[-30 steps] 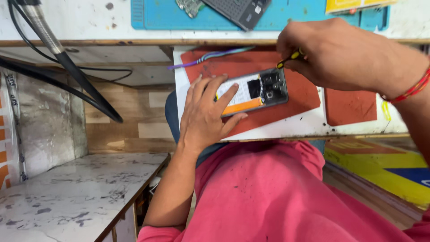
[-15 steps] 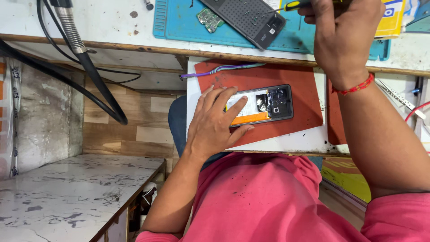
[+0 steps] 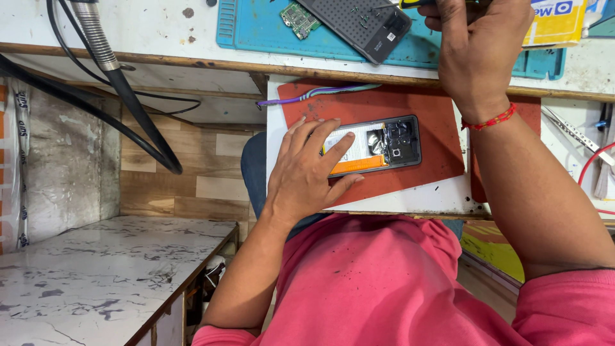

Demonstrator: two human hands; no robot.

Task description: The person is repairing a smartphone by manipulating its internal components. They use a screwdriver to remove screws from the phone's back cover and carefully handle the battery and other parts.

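An opened smartphone (image 3: 375, 146), a dark rounded rectangle with its back cover off, lies flat on a matte red-brown mat (image 3: 435, 138) over a white board. Inside it show a pale battery with an orange strip and a black, glossy camera block at the 3 o'clock end. The left hand (image 3: 307, 170) rests on the phone's 9 o'clock end, fingers spread open and pressing flat, not gripping. The right hand (image 3: 471, 48) is up at 1 o'clock from the phone, well apart from it, curled closed around a slim screwdriver (image 3: 410, 4) with a yellow and black handle. The tool's tip points toward a grey dotted tray (image 3: 359, 22) on a ribbed teal mat (image 3: 256, 25). A small green circuit board (image 3: 298, 19) lies beside that tray on the worn, stained tabletop (image 3: 128, 32).
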